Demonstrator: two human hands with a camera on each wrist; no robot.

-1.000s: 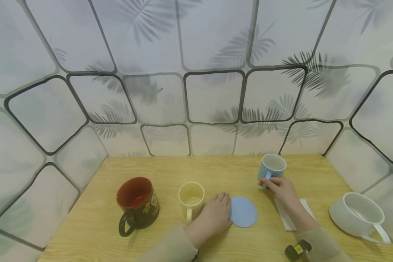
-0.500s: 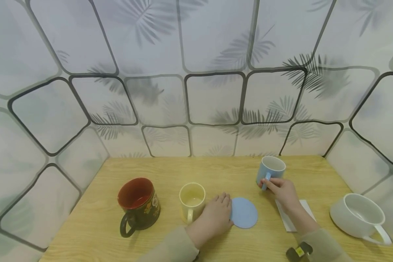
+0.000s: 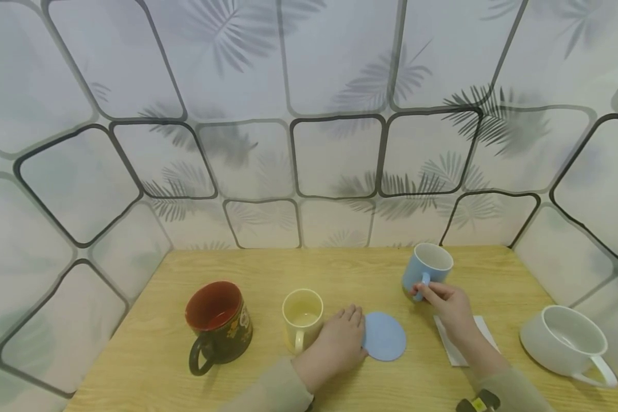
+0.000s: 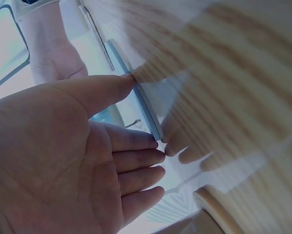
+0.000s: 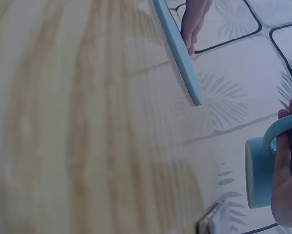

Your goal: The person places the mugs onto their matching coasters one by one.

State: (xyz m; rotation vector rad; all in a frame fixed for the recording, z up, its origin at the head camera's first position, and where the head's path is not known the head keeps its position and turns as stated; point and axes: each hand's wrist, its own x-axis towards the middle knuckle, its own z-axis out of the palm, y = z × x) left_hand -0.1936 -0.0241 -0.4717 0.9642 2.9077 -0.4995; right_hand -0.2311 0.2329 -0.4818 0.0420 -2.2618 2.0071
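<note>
A light blue mug (image 3: pixel 414 271) with a white inside is at the back right in the head view. My right hand (image 3: pixel 453 312) grips its handle from the near side. The right wrist view shows this mug (image 5: pixel 261 170) with its base apart from the tabletop. My left hand (image 3: pixel 338 339) rests on the table with its fingers extended, against the left edge of a round light blue coaster (image 3: pixel 385 336). In the left wrist view, the thumb and forefinger of my left hand (image 4: pixel 73 156) touch the rim of the coaster (image 4: pixel 148 114). A yellow mug (image 3: pixel 302 315) stands just left of that hand.
A black mug (image 3: pixel 232 337) with a red inside stands on the wooden table (image 3: pixel 149 355) at left. At right sits a wide white mug (image 3: pixel 551 343). A white flat piece (image 3: pixel 453 352) lies partly under my right forearm. Patterned panels (image 3: pixel 335 160) enclose the back and sides.
The blue mug has shifted a little to the right in my right hand and leans slightly. My left hand and the coaster stay in place.
</note>
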